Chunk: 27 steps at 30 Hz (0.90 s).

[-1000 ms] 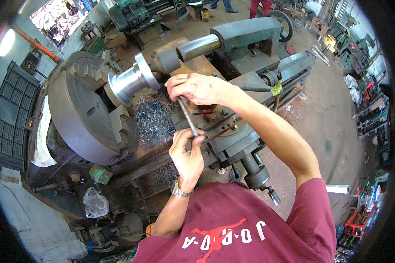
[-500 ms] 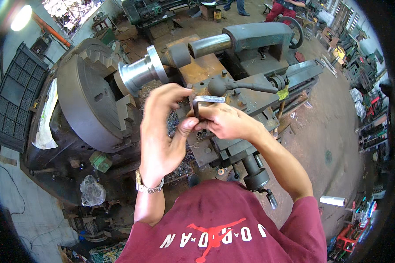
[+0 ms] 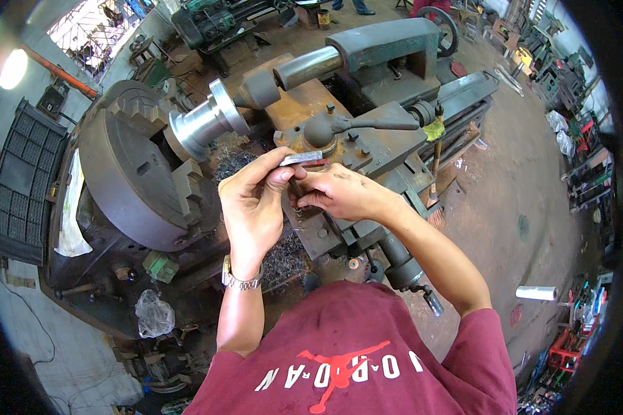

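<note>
My left hand (image 3: 253,200) is closed, thumb and forefinger pinching an L-shaped metal bar (image 3: 303,158) near its bend. My right hand (image 3: 342,192) is also closed, its fingers curled round the bar's dark lower leg just below. What else those fingers may cover is hidden. Both hands are over the lathe's tool post, whose long clamping lever (image 3: 374,123) lies just beyond them. To the upper left, a shiny flanged metal workpiece (image 3: 204,123) sits between the big round chuck (image 3: 131,166) and the tailstock centre (image 3: 256,90).
The tailstock (image 3: 387,52) with its handwheel stands far right of the workpiece. Metal shavings (image 3: 284,259) lie below my left hand. A green block (image 3: 160,266) and a clear plastic bag (image 3: 154,313) rest on the lathe's left side. A white roll (image 3: 536,293) lies on the floor.
My left hand has moved in from beside the bar and now pinches it at the bend. The bar has shifted slightly left. The whole view has also shifted a little.
</note>
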{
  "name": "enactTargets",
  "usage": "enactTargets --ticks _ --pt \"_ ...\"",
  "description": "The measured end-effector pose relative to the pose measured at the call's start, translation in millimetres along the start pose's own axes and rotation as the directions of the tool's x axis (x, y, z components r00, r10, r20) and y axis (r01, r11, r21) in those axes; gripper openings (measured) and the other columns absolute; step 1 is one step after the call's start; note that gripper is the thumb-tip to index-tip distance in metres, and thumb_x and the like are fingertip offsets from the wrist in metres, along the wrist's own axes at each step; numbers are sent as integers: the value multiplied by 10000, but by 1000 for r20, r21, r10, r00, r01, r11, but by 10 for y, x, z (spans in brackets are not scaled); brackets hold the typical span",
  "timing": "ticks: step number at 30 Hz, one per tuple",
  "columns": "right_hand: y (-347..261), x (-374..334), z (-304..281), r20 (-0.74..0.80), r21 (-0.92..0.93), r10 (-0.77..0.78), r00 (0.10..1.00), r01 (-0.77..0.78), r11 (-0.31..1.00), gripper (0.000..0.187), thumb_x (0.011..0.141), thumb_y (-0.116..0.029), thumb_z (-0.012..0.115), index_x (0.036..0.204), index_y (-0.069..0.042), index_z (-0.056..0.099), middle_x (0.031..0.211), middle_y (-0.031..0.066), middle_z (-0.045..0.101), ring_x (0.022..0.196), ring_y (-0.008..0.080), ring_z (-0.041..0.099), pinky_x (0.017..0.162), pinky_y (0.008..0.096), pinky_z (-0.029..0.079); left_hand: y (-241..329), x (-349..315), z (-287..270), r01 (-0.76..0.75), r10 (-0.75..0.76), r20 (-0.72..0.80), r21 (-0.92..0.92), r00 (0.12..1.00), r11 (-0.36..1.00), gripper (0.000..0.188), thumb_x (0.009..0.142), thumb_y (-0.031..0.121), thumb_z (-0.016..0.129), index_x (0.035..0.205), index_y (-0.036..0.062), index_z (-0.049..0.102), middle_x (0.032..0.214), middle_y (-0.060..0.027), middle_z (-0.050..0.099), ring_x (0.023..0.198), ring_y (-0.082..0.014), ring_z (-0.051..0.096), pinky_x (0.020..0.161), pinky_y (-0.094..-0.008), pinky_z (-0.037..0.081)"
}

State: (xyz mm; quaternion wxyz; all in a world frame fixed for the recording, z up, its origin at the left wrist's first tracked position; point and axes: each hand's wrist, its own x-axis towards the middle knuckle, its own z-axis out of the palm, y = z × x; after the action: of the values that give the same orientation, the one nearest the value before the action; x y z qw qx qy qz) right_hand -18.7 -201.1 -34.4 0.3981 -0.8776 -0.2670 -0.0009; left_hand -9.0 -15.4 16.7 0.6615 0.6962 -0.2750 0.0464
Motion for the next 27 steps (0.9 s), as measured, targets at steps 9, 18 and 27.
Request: enactTargets --ticks 9,18,27 --pt "21 -1036 -854 -590 214 50 806 96 972 159 936 -16 667 1084 18 713 993 104 756 912 174 727 830 318 583 -363 12 -29 -164 192 12 -476 981 864 277 1030 194 597 1184 -33 634 862 -75 597 749 -162 590 697 -332 532" --pt "1742 -1762 -342 -645 33 513 567 -650 759 390 806 -129 790 1150 -2 657 1058 172 732 999 302 698 896 397 544 -465 5 133 -129 149 -14 -590 989 797 281 1027 244 595 1158 1 647 859 -30 562 728 -116 515 671 -295 477" --pt "2067 -2569 336 -555 132 714 427 -802 582 368 906 -174 534 1208 23 605 988 272 708 960 423 695 851 500 533 -442 -30 140 -72 109 46 -500 993 863 363 1023 343 584 1109 -5 643 821 -1 560 724 -85 492 646 -247 418"
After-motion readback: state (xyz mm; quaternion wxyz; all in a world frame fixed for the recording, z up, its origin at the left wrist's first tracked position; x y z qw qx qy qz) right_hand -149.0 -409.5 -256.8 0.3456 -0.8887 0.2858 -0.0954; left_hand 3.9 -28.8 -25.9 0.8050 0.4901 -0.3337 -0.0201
